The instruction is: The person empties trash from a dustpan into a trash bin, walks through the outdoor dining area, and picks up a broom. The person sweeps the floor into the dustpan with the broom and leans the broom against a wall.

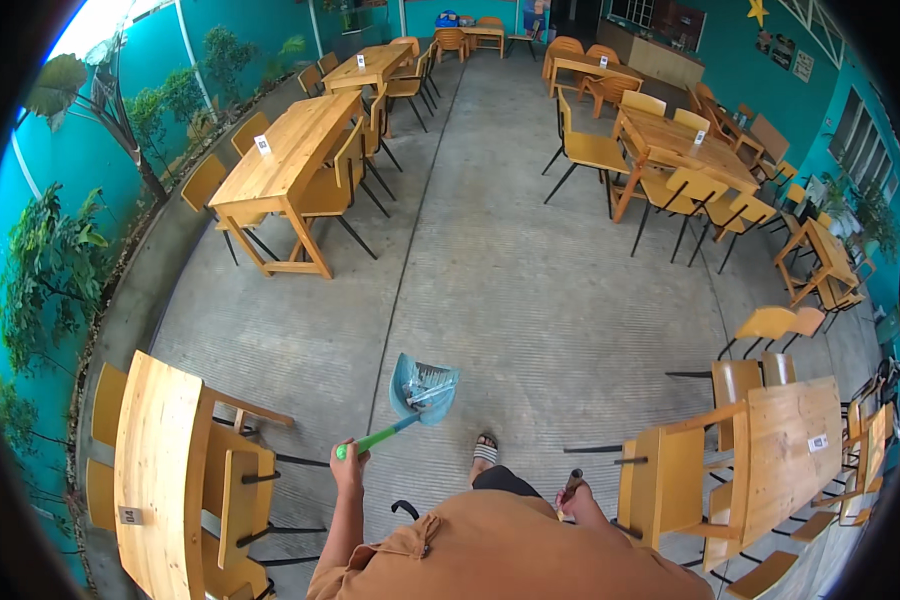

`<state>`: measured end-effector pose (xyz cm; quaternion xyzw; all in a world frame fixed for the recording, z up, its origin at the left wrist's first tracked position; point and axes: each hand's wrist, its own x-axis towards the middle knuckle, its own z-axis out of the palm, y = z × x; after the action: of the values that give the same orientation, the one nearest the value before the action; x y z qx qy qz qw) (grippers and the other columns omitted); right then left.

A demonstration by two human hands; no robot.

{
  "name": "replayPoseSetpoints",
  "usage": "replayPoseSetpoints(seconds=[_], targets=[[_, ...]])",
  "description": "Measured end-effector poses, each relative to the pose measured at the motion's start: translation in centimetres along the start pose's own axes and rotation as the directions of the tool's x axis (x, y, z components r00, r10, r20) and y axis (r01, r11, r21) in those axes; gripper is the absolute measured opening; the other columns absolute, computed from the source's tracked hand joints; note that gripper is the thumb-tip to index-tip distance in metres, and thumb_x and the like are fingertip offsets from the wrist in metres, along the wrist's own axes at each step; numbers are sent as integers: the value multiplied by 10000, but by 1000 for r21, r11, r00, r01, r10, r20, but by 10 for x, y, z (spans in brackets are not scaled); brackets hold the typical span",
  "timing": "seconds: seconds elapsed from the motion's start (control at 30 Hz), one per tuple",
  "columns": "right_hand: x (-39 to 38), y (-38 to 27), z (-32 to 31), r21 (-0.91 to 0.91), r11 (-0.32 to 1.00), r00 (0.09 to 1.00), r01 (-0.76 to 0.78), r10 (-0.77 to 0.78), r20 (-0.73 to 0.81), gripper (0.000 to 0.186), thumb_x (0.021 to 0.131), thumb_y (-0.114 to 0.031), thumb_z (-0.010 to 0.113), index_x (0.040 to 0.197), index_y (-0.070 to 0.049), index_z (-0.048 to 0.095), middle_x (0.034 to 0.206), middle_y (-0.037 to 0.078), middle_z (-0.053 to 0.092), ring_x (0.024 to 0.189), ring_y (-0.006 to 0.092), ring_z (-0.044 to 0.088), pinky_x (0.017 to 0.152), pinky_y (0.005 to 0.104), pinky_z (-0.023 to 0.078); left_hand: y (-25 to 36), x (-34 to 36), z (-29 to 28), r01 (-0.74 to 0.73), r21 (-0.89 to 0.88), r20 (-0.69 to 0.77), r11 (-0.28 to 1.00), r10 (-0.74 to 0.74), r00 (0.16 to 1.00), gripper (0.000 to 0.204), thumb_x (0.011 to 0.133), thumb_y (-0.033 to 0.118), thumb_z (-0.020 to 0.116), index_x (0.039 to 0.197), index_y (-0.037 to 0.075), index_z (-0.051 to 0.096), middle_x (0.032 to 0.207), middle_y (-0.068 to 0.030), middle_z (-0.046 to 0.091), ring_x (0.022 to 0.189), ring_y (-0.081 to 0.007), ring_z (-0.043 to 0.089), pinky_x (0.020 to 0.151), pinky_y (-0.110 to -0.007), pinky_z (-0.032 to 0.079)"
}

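Observation:
My left hand is closed around the green handle of a blue dustpan. Its pan hangs out ahead of me over the concrete floor, with some pale debris lying inside. At my right side, my right hand grips a dark brown stick-like handle. Only its top end and a small part below show, so what it belongs to is hidden by my body. My foot in a striped sandal is on the floor between the two hands.
A wooden table with yellow chairs stands close on my left. Another table with chairs is on my right. More tables line both sides of a grey floor. Plants grow along the left wall.

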<state>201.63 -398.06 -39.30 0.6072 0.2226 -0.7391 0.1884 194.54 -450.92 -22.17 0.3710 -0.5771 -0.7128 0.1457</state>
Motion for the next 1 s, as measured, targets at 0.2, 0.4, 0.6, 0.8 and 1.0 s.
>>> replayPoseSetpoints(seconds=[0.2, 0.4, 0.6, 0.8, 1.0], targets=[[33, -120, 147, 42, 999, 1000, 18, -18, 14, 374, 902, -453, 459, 751, -111, 448, 638, 70, 459, 533, 209, 493, 485, 333, 458, 44, 88, 102, -24, 51, -75, 998, 28, 997, 257, 869, 121, 639, 1083, -15, 593, 929, -117, 604, 773, -199, 653, 645, -312, 605], [34, -225, 286, -42, 994, 988, 104, -98, 116, 405, 922, -500, 418, 810, -113, 461, 662, 73, 502, 580, 206, 536, 501, 340, 458, 63, 157, 203, -113, 64, -38, 992, 116, 993, 265, 867, 112, 645, 1086, -26, 591, 937, -109, 604, 752, -171, 630, 636, -286, 569], [54, -307, 377, -52, 984, 978, 172, -165, 131, 394, 878, -498, 473, 805, -111, 466, 667, 67, 515, 567, 209, 532, 525, 320, 463, 67, 267, 316, -61, -26, -73, 998, 59, 996, 262, 870, 119, 641, 1082, -25, 586, 907, -114, 613, 751, -183, 634, 643, -298, 575], [55, -354, 411, 40, 988, 989, 149, -149, -19, 322, 858, -439, 512, 803, -122, 485, 727, 81, 518, 623, 248, 540, 554, 372, 460, 87, 393, 437, -14, -44, -53, 999, 12, 999, 281, 852, 132, 640, 1086, -17, 596, 884, -111, 621, 750, -184, 646, 626, -298, 576], [57, -426, 500, 42, 980, 981, 193, -193, -14, 219, 888, -345, 479, 808, -142, 475, 707, 99, 522, 643, 263, 534, 573, 395, 439, 145, 505, 572, -10, 118, 100, 993, -2, 995, 296, 840, 157, 655, 1079, -11, 609, 907, -95, 611, 801, -196, 647, 673, -326, 602]])
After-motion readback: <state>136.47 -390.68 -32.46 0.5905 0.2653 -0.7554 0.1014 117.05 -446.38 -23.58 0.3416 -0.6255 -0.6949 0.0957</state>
